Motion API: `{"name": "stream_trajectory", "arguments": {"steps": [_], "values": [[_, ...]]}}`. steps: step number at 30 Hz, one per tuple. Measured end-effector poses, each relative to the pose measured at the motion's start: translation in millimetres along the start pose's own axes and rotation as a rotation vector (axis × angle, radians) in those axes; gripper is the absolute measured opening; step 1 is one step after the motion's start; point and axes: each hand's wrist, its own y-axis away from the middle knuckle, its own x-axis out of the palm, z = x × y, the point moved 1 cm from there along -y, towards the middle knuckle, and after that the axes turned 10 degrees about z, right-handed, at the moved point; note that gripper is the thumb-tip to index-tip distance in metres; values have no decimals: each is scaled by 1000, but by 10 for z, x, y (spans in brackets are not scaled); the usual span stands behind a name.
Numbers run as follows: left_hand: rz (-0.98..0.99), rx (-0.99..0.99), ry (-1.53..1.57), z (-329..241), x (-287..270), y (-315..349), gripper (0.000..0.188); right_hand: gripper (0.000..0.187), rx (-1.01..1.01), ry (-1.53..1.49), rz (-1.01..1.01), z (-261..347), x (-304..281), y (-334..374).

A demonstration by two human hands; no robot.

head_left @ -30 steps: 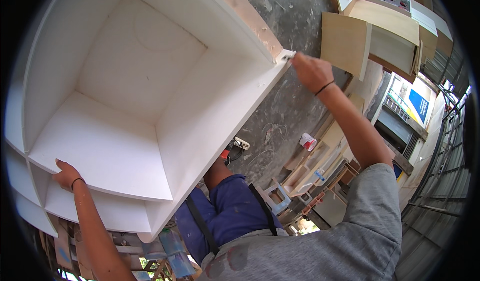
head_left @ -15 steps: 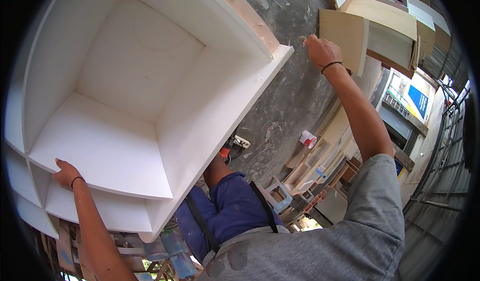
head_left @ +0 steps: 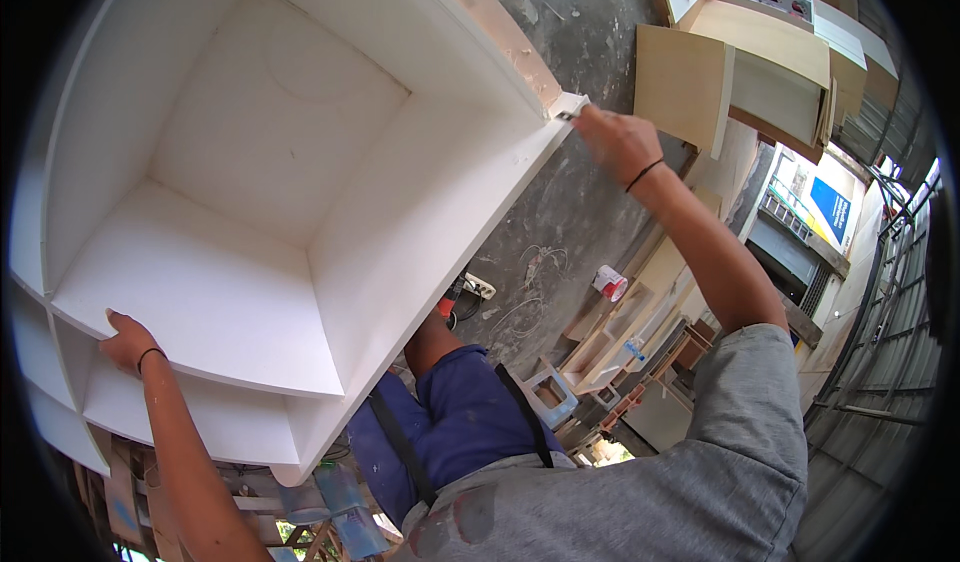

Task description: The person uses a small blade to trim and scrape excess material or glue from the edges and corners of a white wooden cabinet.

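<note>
A large white shelf cabinet with open compartments leans across the left of the view. My left hand grips the front edge of its shelf board, thumb on top and fingers over the edge. Slightly blurred, my right hand is at the cabinet's upper right corner. Its closed fingers hold a small tool with a short dark, metal-looking tip, at the end of the white side panel. Most of that tool is hidden in the hand, so its kind cannot be told.
Beyond the right hand stand beige cabinet boxes on a grey concrete floor. A red-and-white can, a power strip and loose cords lie near my leg. Wooden frames are at the right, with a corrugated metal wall beyond.
My right hand has come left and slightly down, bringing the small tool from over the floor to the cabinet's corner. My left hand keeps its grip on the shelf board.
</note>
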Motion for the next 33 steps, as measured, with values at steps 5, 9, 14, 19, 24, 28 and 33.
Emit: {"name": "stream_trajectory", "arguments": {"steps": [5, 9, 14, 19, 24, 28, 33], "values": [[-27, 32, 13, 17, 73, -100, 67, 22, 124, 147, 114, -67, 54, -93], [-18, 36, 32, -41, 106, -44, 67, 22, 297, 212, 93, -676, -165, -255], [-43, 36, 23, -2, 50, -53, 66, 19, -67, 30, 130, 211, 81, 44], [-4, 24, 11, -67, 81, 34, 67, 22, 348, 231, 34, -486, -4, -164], [-28, 24, -10, 0, 17, -9, 66, 21, 63, 41, 49, 72, 12, 6], [-29, 22, 4, 19, 86, -81, 66, 20, -23, 71, 124, 146, 117, 55], [3, -3, 15, -106, 65, 14, 66, 22, 298, 179, 43, -428, -36, -134]]}}
